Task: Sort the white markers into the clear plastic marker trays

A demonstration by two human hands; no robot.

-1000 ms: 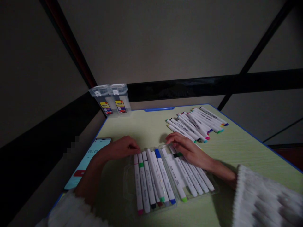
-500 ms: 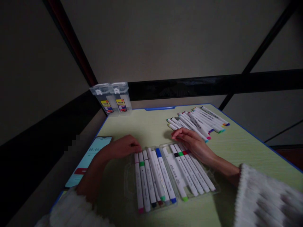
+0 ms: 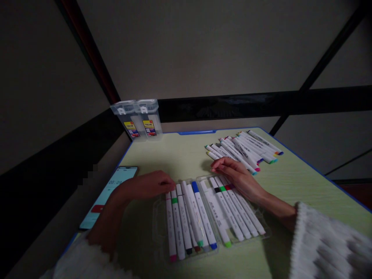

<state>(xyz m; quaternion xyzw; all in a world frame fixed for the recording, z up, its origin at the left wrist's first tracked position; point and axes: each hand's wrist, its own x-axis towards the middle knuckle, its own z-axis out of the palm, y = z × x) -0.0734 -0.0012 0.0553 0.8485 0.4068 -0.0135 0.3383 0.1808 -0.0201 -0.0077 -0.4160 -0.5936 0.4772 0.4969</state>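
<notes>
A clear plastic case [image 3: 158,221] lies unfolded, with white markers in both halves. Coloured bands and ends show on these markers, such as a blue-capped marker [image 3: 203,217] and a marker with a light green tip [image 3: 215,211]. My left hand [image 3: 152,183] is curled closed at the top ends of the leftmost markers, close to the pink-banded marker [image 3: 171,228]; what its fingertips hold, if anything, is hidden. Over the upper edge of the right half rests my right hand [image 3: 235,176], its fingers loosely bent and apparently holding nothing. It partly covers the markers there.
A loose pile of markers [image 3: 241,149] lies at the back right of the table [image 3: 290,193]. Two clear lidded boxes [image 3: 142,120] stand at the back left corner. A phone [image 3: 101,201] showing a timer lies at the left edge, partly behind my left forearm.
My left hand and wrist have shifted slightly, with the fingers a little farther right along the marker ends. My right hand and the markers look nearly the same.
</notes>
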